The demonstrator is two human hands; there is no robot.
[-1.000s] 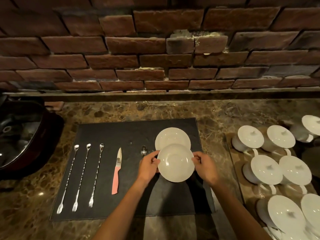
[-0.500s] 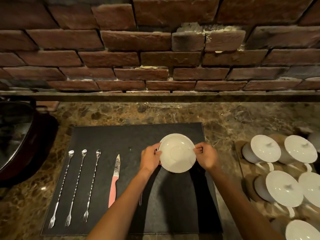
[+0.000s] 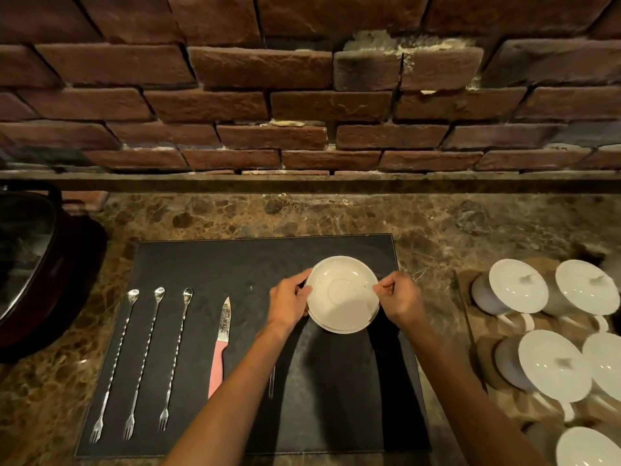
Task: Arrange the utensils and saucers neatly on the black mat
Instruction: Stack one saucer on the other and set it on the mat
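White stacked saucers (image 3: 342, 294) pinched by both hands (image 3: 289, 299), knife (image 3: 220, 344) left, lidded cups (image 3: 517, 285) right.

A black mat (image 3: 208, 264) is laid on a marble counter (image 3: 437, 230) below a brick wall (image 3: 302, 95). At the mat's 2 o'clock, a white saucer (image 3: 342, 292) is held by its rim, stacked on a second one whose edge is seen beneath. The left hand (image 3: 289, 302) is closed on its 9 o'clock side, the right hand (image 3: 400, 301) on its 3 o'clock side. At 9 o'clock of the saucers, a pink-handled knife (image 3: 220, 348) and three long forks (image 3: 144, 361) are laid in parallel. Lidded white cups (image 3: 551, 364) are grouped at 3 o'clock, off the mat.
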